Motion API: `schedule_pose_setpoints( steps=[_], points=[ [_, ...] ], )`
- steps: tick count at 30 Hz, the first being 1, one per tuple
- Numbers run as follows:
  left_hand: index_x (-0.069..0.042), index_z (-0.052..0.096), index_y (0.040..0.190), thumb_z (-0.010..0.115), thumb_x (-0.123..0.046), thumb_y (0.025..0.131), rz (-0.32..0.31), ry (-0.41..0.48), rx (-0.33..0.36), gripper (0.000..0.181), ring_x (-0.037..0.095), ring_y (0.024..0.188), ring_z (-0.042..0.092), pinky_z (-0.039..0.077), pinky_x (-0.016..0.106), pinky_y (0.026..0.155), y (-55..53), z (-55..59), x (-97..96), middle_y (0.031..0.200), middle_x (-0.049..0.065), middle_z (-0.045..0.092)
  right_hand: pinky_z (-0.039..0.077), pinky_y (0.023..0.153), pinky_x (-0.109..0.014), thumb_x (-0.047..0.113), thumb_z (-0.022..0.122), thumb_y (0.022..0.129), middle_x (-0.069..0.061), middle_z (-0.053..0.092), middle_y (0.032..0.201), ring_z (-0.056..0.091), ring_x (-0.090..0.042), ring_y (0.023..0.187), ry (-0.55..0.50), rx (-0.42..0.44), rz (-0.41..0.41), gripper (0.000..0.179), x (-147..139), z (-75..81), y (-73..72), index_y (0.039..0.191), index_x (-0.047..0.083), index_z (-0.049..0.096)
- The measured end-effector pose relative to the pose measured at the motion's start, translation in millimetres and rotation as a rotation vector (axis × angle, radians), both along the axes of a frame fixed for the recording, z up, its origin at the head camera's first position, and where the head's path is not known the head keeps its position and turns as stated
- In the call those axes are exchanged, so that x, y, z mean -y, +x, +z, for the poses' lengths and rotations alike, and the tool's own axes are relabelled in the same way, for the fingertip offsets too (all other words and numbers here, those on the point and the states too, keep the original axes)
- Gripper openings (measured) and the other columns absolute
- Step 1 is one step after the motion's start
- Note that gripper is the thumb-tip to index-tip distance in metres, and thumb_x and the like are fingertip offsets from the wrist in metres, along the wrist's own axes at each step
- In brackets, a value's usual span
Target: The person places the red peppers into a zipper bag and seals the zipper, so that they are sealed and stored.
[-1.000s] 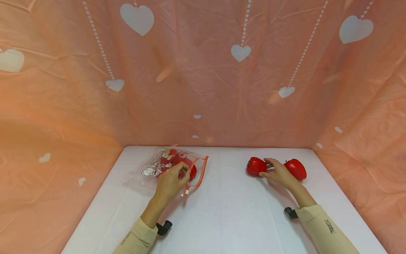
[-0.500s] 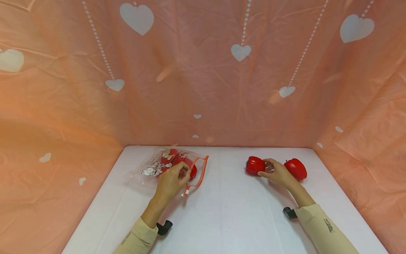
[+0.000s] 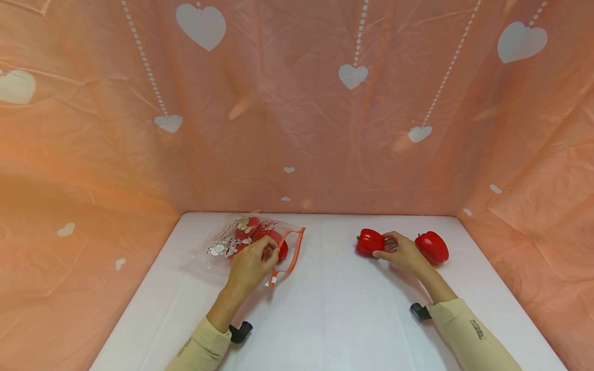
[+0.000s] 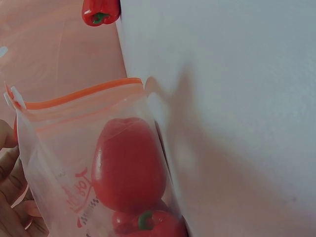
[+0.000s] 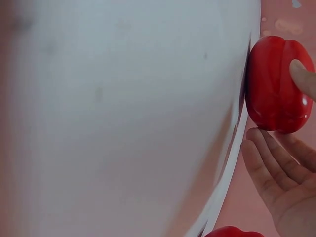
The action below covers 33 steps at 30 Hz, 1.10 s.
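My left hand (image 3: 252, 263) pinches the rim of a clear plastic slider bag (image 3: 221, 262) with an orange zip edge and printed figures. Inside the bag, red bell peppers (image 4: 129, 165) show through the plastic, one with a green stem. The bag's mouth stands open toward the right. On the table's right half, my right hand (image 3: 402, 252) holds a red bell pepper (image 3: 369, 242), its thumb on one side and its fingertips against the other. In the right wrist view that pepper (image 5: 276, 84) appears to touch the table, and the lower fingers look fairly straight.
A second loose red bell pepper (image 3: 432, 248) lies just right of my right wrist. The white table (image 3: 325, 309) has its far edge against a pink curtain (image 3: 315, 129) printed with white hearts.
My right hand and the bell pepper in it have shifted slightly to the left, and the pepper's stem end has turned more to the left. My left hand and the bag have stayed put.
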<state>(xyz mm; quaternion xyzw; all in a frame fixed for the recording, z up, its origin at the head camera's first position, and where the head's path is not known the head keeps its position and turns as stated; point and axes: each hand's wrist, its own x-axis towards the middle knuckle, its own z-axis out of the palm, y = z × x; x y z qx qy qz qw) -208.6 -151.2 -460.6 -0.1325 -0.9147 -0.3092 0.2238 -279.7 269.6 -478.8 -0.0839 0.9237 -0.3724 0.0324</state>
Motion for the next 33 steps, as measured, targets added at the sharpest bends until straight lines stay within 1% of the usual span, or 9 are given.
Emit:
schedule_pose_setpoints(
  steps=[5, 9, 12, 16, 25, 33],
  points=[
    [-0.017, 0.071, 0.099, 0.084, -0.016, 0.093, 0.000, 0.002, 0.000, 0.014, 0.012, 0.071, 0.062, 0.053, 0.030, 0.064, 0.9, 1.0, -0.3, 0.087, -0.003, 0.075, 0.061, 0.093, -0.048, 0.030, 0.085, 0.092, -0.023, 0.071, 0.125, 0.067, -0.041, 0.117, -0.006, 0.006, -0.010, 0.067, 4.0, -1.3, 0.3, 0.142, -0.005, 0.055],
    [-0.018, 0.071, 0.100, 0.083, -0.016, 0.094, 0.004, 0.002, 0.010, 0.014, 0.012, 0.071, 0.061, 0.053, 0.030, 0.064, 1.3, 1.0, -0.4, 0.087, -0.003, 0.075, 0.061, 0.093, -0.048, 0.030, 0.087, 0.091, -0.021, 0.072, 0.124, 0.068, -0.039, 0.115, 0.000, 0.003, 0.001, 0.067, 10.6, -2.8, 0.5, 0.141, -0.004, 0.056],
    [-0.018, 0.071, 0.100, 0.083, -0.017, 0.094, 0.007, -0.003, 0.017, 0.013, 0.011, 0.072, 0.061, 0.053, 0.030, 0.065, 0.4, -0.3, -0.4, 0.088, -0.003, 0.075, 0.061, 0.094, -0.049, 0.029, 0.088, 0.090, -0.022, 0.073, 0.122, 0.070, -0.039, 0.113, -0.007, -0.016, 0.025, 0.068, 16.5, -3.0, 1.5, 0.139, -0.006, 0.057],
    [-0.018, 0.071, 0.100, 0.083, -0.017, 0.094, 0.007, -0.002, 0.016, 0.013, 0.011, 0.071, 0.061, 0.053, 0.029, 0.065, 0.0, -0.7, -0.3, 0.088, -0.003, 0.076, 0.060, 0.095, -0.049, 0.026, 0.088, 0.089, -0.022, 0.072, 0.121, 0.070, -0.038, 0.111, -0.036, -0.030, 0.041, 0.066, 24.9, -2.6, 4.1, 0.137, -0.007, 0.057],
    [-0.018, 0.071, 0.099, 0.083, -0.016, 0.093, 0.005, -0.005, -0.012, 0.013, 0.011, 0.070, 0.060, 0.051, 0.029, 0.063, -0.7, -0.8, 0.0, 0.086, -0.004, 0.075, 0.059, 0.097, -0.049, 0.023, 0.090, 0.088, -0.018, 0.073, 0.118, 0.070, -0.035, 0.109, -0.088, -0.027, 0.074, 0.063, 44.3, -4.6, 8.5, 0.135, -0.007, 0.059],
    [-0.018, 0.072, 0.100, 0.083, -0.016, 0.094, 0.012, 0.000, 0.003, 0.013, 0.011, 0.070, 0.060, 0.052, 0.029, 0.063, 0.8, 0.7, -0.4, 0.087, -0.003, 0.075, 0.059, 0.097, -0.048, 0.023, 0.091, 0.087, -0.015, 0.073, 0.115, 0.070, -0.031, 0.108, -0.140, -0.021, 0.096, 0.061, 62.8, -2.5, 13.0, 0.132, -0.006, 0.060]
  ],
)
